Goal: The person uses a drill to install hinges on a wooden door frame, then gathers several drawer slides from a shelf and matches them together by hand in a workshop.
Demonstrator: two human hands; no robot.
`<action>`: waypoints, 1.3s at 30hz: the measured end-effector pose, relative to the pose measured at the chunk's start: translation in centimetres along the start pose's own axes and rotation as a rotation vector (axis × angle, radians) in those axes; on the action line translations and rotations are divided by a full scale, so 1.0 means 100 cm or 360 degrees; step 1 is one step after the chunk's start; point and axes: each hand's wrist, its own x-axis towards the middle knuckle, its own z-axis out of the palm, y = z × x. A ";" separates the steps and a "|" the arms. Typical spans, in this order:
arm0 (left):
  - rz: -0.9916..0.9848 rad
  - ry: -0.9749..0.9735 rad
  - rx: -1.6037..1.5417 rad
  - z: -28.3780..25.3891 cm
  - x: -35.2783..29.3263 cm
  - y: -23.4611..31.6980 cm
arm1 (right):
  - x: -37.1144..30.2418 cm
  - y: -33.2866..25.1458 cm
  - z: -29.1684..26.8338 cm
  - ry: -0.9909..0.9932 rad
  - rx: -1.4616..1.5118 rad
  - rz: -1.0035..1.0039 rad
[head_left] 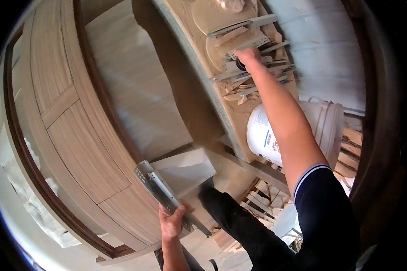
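Right hand fingertips hidden among wood offcuts

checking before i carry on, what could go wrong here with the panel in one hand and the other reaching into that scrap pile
1. The left hand alone grips the panel by its metal slide; it may tip or slip.
2. The right hand reaches into loose offcuts on the dusty bench; splinters or sharp edges could catch fingers.
3. The stretched arm passes over the white bucket, which could get knocked.
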 end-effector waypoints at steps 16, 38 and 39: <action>0.0040 -0.0060 -0.0120 -0.014 0.035 0.036 | -0.206 0.005 -0.061 -0.0771 0.1842 0.0331; 0.0088 0.0150 -0.0289 -0.035 0.002 0.039 | -0.408 -0.025 0.078 -0.0882 -0.0343 -0.0810; 0.0085 0.0155 -0.0286 -0.036 0.000 0.041 | -0.410 -0.028 0.082 -0.0884 -0.0348 -0.0765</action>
